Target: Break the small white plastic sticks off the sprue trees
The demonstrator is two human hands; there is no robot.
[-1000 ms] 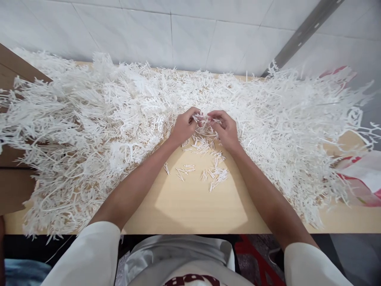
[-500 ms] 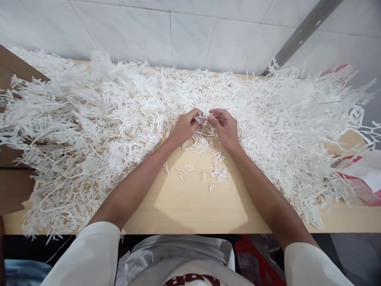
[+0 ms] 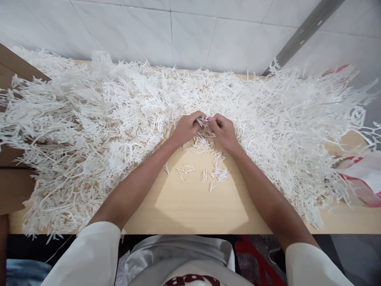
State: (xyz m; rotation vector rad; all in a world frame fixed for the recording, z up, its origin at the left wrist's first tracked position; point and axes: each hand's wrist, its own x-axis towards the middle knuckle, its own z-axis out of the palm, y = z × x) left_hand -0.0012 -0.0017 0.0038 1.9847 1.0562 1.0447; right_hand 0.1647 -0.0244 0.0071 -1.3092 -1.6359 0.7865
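Reaching forward, both forearms angled inward, hands meeting at centre. Left hand (image 3: 187, 129) curled, fingertips pinched on small white plastic branch piece (image 3: 203, 121). Right hand (image 3: 224, 131) curled too, pinching same piece from other side, fingertips touching. Broken-off white sticks (image 3: 208, 167) scattered on surface (image 3: 193, 210) just below hands. Big white branch heap (image 3: 89, 119) spreads beyond and to both sides.

left hand (image 3: 187, 129) + right hand (image 3: 224, 131): pinching white plastic piece (image 3: 203, 121) | loose sticks (image 3: 208, 171) on table (image 3: 193, 210)
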